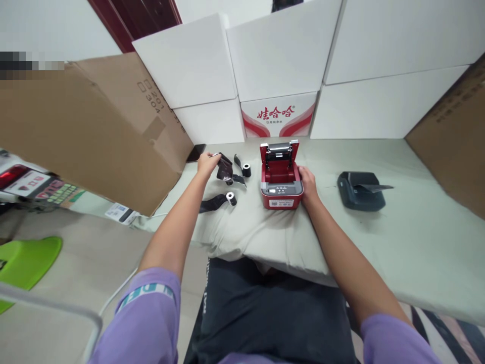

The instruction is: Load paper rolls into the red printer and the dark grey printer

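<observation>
A small red and grey printer sits on the covered table with its lid raised, showing a dark roller inside the lid. My right hand grips its right side; some fingers are hidden behind the body. To the left, my left hand pinches the end of a dark glossy strip that hangs down to the table. Beside the strip stands a small black roll with a white core. Nearer to me lies another black roll, its dark tail trailing left.
On the right rests a dark device with a dark strip sticking out. White boxes are stacked along the back. Cardboard boxes stand at left and right. A green stool is at lower left.
</observation>
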`<state>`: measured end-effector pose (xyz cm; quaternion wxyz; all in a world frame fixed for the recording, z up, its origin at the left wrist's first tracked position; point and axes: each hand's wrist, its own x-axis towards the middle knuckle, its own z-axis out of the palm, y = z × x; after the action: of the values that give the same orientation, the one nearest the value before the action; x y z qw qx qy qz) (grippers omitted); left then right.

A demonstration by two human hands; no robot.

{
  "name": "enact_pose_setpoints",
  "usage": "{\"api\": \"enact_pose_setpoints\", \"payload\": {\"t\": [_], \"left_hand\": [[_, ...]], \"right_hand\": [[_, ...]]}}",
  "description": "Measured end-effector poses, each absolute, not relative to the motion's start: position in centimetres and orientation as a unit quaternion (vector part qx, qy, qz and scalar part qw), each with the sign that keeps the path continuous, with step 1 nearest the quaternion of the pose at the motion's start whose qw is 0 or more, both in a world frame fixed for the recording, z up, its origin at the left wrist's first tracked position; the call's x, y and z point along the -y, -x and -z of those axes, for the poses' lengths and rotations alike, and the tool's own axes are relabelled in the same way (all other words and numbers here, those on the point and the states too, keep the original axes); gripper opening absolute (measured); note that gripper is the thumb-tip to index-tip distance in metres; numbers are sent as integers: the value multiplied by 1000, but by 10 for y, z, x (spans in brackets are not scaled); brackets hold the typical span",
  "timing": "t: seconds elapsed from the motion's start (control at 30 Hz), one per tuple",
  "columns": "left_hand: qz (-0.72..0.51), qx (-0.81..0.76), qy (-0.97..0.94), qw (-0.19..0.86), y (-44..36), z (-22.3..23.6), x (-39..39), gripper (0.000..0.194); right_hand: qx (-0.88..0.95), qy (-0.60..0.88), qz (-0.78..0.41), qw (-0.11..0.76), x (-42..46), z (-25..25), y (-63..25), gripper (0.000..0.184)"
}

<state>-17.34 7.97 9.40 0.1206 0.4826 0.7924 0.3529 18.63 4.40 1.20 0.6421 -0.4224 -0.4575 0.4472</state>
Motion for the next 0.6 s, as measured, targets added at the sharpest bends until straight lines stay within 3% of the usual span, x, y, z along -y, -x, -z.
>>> {"api": "enact_pose_setpoints", "payload": {"t": [0.6], "left_hand": [[-241, -811, -527, 85, 134, -94, -74, 34]], "right_hand": [[450, 413, -456, 647, -48, -8, -186, 39]]}}
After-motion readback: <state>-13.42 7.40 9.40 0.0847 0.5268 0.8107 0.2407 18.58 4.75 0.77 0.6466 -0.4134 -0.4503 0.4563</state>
